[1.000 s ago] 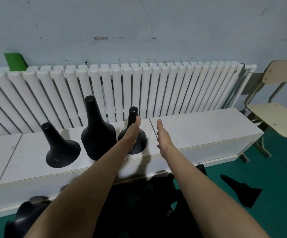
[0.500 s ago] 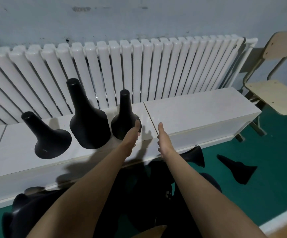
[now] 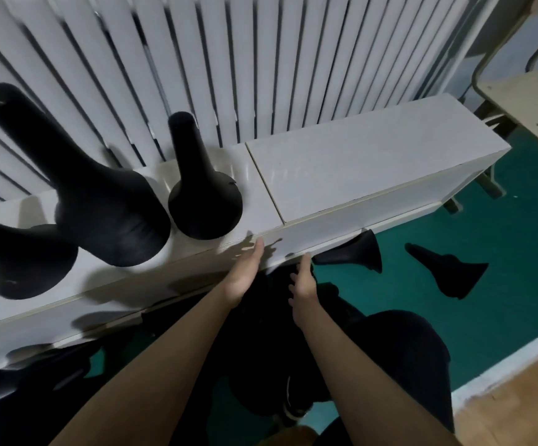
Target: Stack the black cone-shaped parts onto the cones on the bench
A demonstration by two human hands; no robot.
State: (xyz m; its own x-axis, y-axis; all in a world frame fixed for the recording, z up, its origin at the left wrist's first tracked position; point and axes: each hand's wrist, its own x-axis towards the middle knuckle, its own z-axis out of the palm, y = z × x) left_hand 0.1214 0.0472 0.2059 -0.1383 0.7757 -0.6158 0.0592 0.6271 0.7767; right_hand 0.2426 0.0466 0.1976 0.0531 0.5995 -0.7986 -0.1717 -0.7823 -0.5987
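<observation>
Three cones (image 3: 110, 214) stand on the bench (image 3: 357, 175); loose cones (image 3: 447, 272) lie on the floor (image 3: 502, 300) (work outstanding). Left hand (image 3: 245, 275) and right hand (image 3: 303, 291): fingers straight, empty.

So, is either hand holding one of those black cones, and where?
No, nothing is held: left hand and right hand are both open and empty.

Dim, cool, diffuse indoor light. Motion blur smears the radiator (image 3: 261, 59) fins and the tall black cone (image 3: 110, 214); the small black cone (image 3: 201, 201) is somewhat sharper. Soft grey shadows lie left of the cones, and the left hand (image 3: 245, 275) casts one on the bench (image 3: 373, 162) edge. The bench top has a faint sheen. Wide-angle distortion fans the fins and bends the bench edge.
</observation>
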